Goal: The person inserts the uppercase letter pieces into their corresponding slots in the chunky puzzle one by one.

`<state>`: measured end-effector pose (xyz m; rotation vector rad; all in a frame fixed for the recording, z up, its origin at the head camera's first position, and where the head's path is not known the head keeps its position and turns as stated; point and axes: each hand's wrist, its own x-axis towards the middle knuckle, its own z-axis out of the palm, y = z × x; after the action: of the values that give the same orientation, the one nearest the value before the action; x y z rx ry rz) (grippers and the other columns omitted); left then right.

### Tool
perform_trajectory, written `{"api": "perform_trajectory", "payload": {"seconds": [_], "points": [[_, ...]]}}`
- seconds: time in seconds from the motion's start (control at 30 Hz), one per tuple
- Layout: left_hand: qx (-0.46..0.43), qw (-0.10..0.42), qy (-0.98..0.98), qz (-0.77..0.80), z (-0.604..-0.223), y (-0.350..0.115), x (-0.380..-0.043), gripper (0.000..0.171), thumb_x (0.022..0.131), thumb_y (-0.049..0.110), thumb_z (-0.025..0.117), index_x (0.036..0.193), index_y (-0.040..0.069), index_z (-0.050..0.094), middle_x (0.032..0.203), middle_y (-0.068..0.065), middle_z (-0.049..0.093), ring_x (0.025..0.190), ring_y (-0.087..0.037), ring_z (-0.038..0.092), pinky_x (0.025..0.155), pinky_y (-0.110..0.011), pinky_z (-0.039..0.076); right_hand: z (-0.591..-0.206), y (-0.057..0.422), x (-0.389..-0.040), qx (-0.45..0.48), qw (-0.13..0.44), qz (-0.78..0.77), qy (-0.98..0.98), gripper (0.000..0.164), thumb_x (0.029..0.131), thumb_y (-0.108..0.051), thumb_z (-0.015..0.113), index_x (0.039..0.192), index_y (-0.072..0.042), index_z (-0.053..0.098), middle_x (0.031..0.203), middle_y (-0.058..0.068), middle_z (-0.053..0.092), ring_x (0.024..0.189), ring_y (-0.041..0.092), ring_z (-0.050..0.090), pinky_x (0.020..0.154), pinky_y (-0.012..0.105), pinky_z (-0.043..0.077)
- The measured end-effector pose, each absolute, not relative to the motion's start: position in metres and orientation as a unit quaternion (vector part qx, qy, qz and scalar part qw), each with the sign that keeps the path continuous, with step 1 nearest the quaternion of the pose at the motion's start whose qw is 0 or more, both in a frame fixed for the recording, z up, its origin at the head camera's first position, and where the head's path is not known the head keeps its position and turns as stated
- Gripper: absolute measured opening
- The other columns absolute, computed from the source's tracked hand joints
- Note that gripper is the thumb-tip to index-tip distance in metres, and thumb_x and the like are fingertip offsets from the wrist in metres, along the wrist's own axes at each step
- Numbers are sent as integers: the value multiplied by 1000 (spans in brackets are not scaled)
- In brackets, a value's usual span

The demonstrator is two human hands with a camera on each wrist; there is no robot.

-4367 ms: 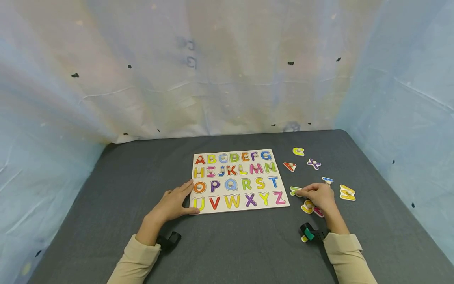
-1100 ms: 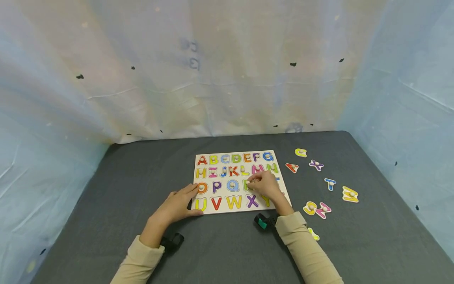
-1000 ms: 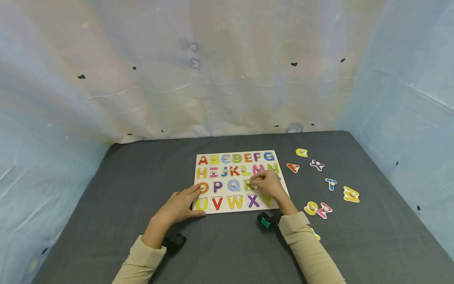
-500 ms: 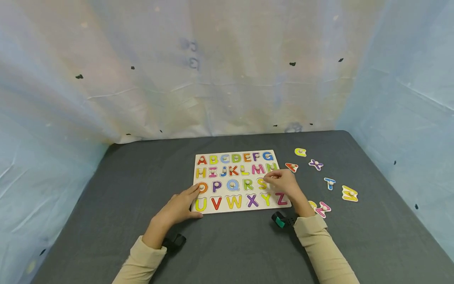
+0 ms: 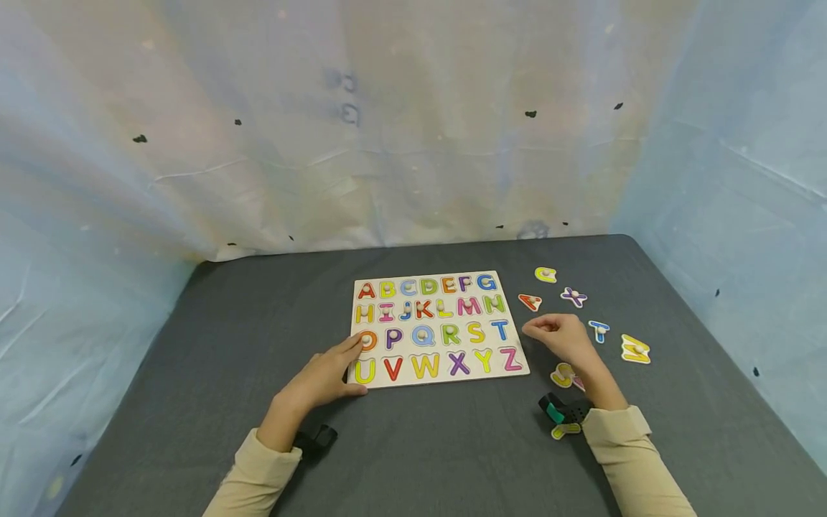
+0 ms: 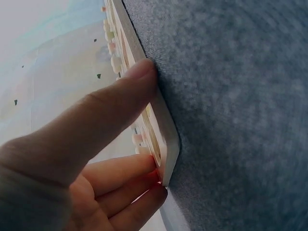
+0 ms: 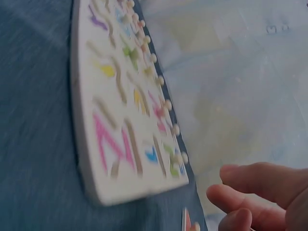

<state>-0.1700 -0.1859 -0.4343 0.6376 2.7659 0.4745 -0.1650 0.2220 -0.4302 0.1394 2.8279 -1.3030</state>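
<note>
The right hand (image 5: 566,339), its grip narrow and holding nothing, would do best pinching the loose multicoloured wooden letters (image 5: 636,349) by their knobs (image 5: 601,332). The left hand (image 5: 321,373), spread wide, steadies the near-left corner of the rectangular pale-wood alphabet board (image 5: 464,346), which lies left of the letters on the grey bench (image 5: 420,445), knobbed A to R, brightly recessed S to Z.
</note>
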Motion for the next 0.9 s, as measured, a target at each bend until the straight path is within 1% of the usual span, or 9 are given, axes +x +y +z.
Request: {"api": "perform_trajectory", "payload": {"seconds": [0.03, 0.2, 0.33, 0.47, 0.63, 0.77, 0.9], "points": [[219, 131, 953, 164, -434, -186, -170, 85, 78, 32, 79, 146, -1, 39, 157, -17, 33, 139, -37, 43, 105, -63, 36, -431, 226, -162, 43, 14, -418, 907, 29, 89, -22, 67, 102, 3, 72, 67, 2, 62, 60, 4, 42, 56, 22, 36], [217, 131, 954, 163, -433, -186, -170, 85, 79, 31, 79, 146, -1, 38, 157, -17, 33, 139, -37, 43, 106, -62, 36, -433, 243, -149, 23, 12, -415, 909, 28, 89, -21, 68, 102, 3, 72, 61, -2, 56, 52, 1, 38, 49, 22, 34], [219, 133, 953, 162, -433, -185, -169, 85, 79, 32, 79, 146, -1, 38, 157, -17, 33, 139, -37, 43, 105, -63, 36, -436, 252, -138, 19, 11, -399, 916, 26, 88, -19, 69, 100, 4, 72, 58, -6, 52, 48, 0, 38, 47, 22, 36], [220, 134, 952, 163, -433, -185, -169, 86, 78, 32, 79, 146, -1, 38, 157, -17, 33, 140, -37, 42, 105, -64, 36, -441, 260, -128, 9, 6, -400, 917, 23, 86, -15, 70, 97, 5, 72, 56, -7, 53, 46, -2, 38, 45, 21, 37], [216, 136, 953, 165, -433, -185, -170, 86, 79, 32, 79, 146, -1, 38, 158, -17, 32, 140, -37, 41, 106, -64, 35, -447, 266, -120, 1, -12, -398, 917, 20, 82, -13, 74, 93, 4, 73, 55, -7, 54, 47, -5, 37, 45, 20, 33], [216, 137, 953, 165, -433, -185, -170, 85, 79, 31, 79, 146, -1, 37, 157, -17, 32, 140, -37, 41, 106, -64, 35, -449, 270, -115, 9, 1, -403, 915, 21, 79, -15, 77, 90, 3, 74, 54, -11, 52, 47, -4, 38, 45, 20, 32], [220, 133, 953, 162, -434, -186, -170, 85, 79, 32, 79, 146, -1, 38, 157, -17, 33, 140, -37, 42, 105, -64, 35, -450, 272, -113, 14, 14, -407, 913, 22, 77, -15, 79, 88, 3, 74, 52, -12, 51, 46, -3, 38, 44, 21, 31]]}}
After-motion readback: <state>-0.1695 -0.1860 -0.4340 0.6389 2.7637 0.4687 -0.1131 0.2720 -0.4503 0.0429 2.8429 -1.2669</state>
